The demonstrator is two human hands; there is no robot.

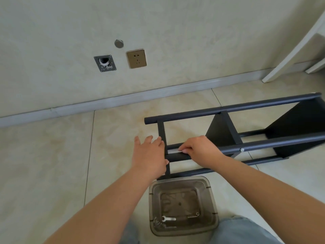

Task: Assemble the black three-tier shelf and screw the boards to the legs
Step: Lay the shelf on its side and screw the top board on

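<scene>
The black shelf (228, 110) lies on its side on the tiled floor, its round legs running left to right. Two black boards stand between the legs, one in the middle (219, 132) and one at the right (297, 124). A thin black board (161, 131) sits edge-on at the left end. My left hand (151, 154) rests flat against that board, fingers spread. My right hand (198, 148) is closed on a small silver tool (173, 151) at the near leg (177, 157). A silver screw head (242, 150) shows on the near leg.
A translucent grey bin (182, 205) stands just in front of the shelf, with a small flat wrench (168, 218) and loose hardware inside. The wall with a socket (136, 58) and skirting lies behind. A white furniture leg (290, 55) stands at the far right. My knee (246, 231) is at the bottom.
</scene>
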